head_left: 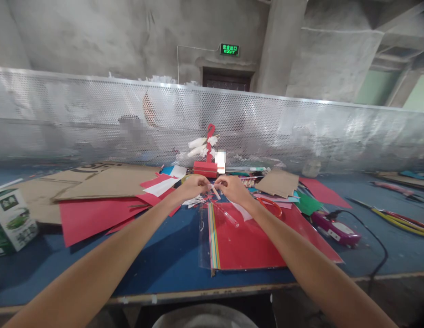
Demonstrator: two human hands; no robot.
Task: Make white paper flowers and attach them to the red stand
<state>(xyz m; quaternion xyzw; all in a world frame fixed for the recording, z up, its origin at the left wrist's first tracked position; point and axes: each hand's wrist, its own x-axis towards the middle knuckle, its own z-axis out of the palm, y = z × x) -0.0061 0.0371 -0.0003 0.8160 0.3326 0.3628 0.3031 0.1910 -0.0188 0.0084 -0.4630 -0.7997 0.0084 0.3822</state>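
Note:
Over the middle of the table, my left hand [197, 184] and my right hand [231, 187] meet with fingertips nearly touching. Both are pinched on a small pale paper strip [215, 192], whose lower end slants down between them. Just beyond my hands stands a red box [205, 169] with a curled red upright bearing white paper flowers [199, 148]. White paper scraps [194, 201] lie beside my left hand. Under my right forearm is a clear-wrapped pack of red paper [253, 246], with a clear tube [229, 216] and red-handled scissors [271, 205] on it.
Cardboard sheets [112, 182] and red paper [95, 216] cover the left side, near a green-and-white carton [14, 221]. To the right lie a purple corded device [337, 229] and pliers with yellow and red handles [396, 218]. A perforated metal screen [283, 127] bounds the back.

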